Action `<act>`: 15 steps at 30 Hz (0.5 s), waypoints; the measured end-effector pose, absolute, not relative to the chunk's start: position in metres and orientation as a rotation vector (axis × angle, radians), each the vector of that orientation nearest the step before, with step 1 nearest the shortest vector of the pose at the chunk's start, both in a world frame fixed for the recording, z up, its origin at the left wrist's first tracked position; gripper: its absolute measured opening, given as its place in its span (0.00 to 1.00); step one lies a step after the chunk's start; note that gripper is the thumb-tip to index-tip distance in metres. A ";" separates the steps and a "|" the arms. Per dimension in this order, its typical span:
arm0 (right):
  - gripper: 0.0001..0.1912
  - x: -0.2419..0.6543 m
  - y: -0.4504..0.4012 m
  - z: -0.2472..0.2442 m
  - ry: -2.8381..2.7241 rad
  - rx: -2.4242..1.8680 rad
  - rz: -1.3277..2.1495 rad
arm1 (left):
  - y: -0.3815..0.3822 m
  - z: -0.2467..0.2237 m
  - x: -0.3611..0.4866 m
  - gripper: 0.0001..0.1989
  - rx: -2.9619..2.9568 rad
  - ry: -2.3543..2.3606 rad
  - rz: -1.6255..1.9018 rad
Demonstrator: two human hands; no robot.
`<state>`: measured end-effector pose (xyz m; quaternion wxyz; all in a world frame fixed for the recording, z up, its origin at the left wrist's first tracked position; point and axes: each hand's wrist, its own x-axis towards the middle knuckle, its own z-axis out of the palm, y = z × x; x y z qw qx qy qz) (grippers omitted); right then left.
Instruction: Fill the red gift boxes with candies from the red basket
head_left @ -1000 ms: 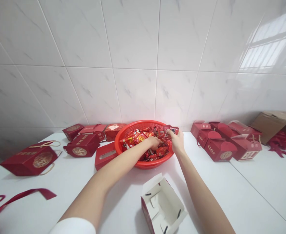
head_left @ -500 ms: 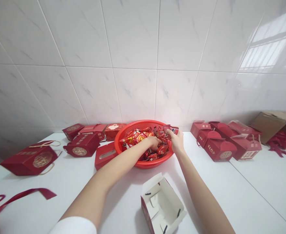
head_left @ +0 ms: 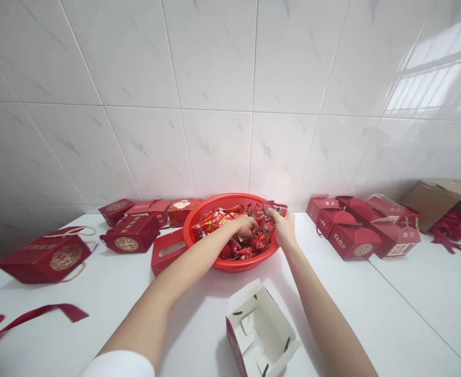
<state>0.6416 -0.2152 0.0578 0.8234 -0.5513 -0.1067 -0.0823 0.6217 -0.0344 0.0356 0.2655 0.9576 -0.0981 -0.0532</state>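
Note:
A red plastic basket (head_left: 236, 266) holds a heap of red-wrapped candies (head_left: 215, 221). My left hand (head_left: 245, 225) reaches into it, fingers curled down among the wrappers; what sits between the fingertips is hidden. Over the basket's right rim, my right hand (head_left: 284, 222) is closed on a few wrapped candies (head_left: 274, 208), dark red with pale lettering. In front of the basket stands a gift box (head_left: 272, 319) with its top open, white inside and red outside. Small dark slots or cord ends show along its walls.
Closed red gift boxes (head_left: 126, 235) stand at the left, one larger with rope handles (head_left: 53, 256). More red boxes (head_left: 356, 238) cluster at the right. Beyond them is a cardboard box (head_left: 430, 201) with red ribbons (head_left: 456, 230). A ribbon (head_left: 37, 314) lies front left. A tiled wall (head_left: 215, 152) backs the table.
My left hand has risen slightly among the candies, its fingers shifting. My right hand stays at the rim with its candies. The open box has not moved.

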 end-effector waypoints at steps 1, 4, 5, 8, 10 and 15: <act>0.09 0.641 -0.215 0.058 -0.228 -1.175 -0.172 | -0.039 0.042 0.629 0.09 2.597 -0.272 -0.162; 0.09 0.640 -0.215 0.059 -0.227 -1.171 -0.158 | -0.047 0.061 0.645 0.04 2.638 -0.314 -0.221; 0.09 0.640 -0.215 0.060 -0.224 -1.166 -0.154 | -0.048 0.066 0.647 0.04 2.649 -0.327 -0.215; 0.09 0.638 -0.215 0.062 -0.213 -1.146 -0.157 | -0.042 0.078 0.646 0.03 2.628 -0.316 -0.096; 0.08 0.637 -0.215 0.063 -0.218 -1.136 -0.156 | -0.036 0.083 0.642 0.03 2.567 -0.293 0.002; 0.08 0.637 -0.215 0.063 -0.220 -1.144 -0.154 | -0.023 0.091 0.636 0.06 2.391 -0.235 0.076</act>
